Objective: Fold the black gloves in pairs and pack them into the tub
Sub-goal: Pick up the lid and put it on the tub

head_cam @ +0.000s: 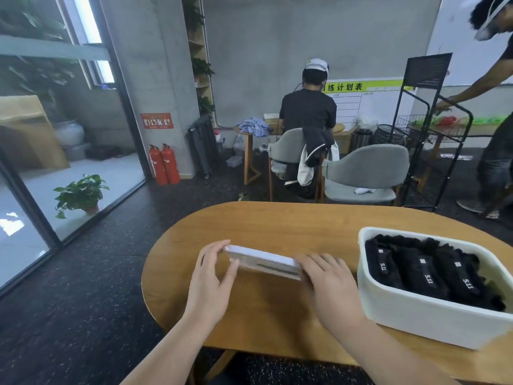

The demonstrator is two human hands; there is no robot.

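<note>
A white tub [422, 320] stands on the right of the wooden table [272, 226]. Inside it lie three folded bundles of black gloves [424, 269] side by side, each with a label facing up. In front of me a flat white lid [263, 259] is tilted on edge above the table. My left hand [215, 273] grips its left end, thumb on the near side. My right hand [330, 282] holds its right end, fingers curled over the edge.
Beyond the table a person sits with their back to me on a grey chair [286, 154]; a second grey chair [366, 173] is empty. A black wire rack [427, 129] and another person stand at the right. Glass wall and potted plant [80, 194] are left.
</note>
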